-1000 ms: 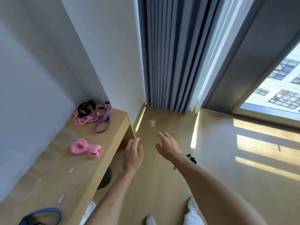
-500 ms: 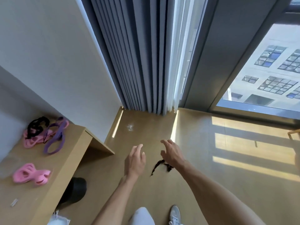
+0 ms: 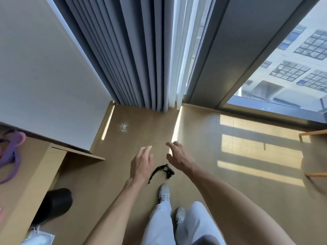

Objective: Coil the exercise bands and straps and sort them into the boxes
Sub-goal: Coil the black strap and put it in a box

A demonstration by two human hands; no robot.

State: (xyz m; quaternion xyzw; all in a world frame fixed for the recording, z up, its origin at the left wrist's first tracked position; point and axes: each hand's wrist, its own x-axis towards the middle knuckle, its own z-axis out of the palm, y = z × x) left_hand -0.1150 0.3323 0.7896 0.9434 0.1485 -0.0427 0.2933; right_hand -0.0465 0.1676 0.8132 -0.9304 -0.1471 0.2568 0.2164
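With my left hand (image 3: 141,163) and right hand (image 3: 177,156) spread empty, I should crouch and pinch the black strap (image 3: 161,171) off the floor (image 3: 230,200) at mid-length.

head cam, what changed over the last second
The view swung right, away from the desk: the pink bands have left the picture and only the purple band shows at the left edge. A black strap on the floor, mostly hidden a second ago, now lies in plain view between the left hand and right hand. Both hands are still open and empty, reaching forward.
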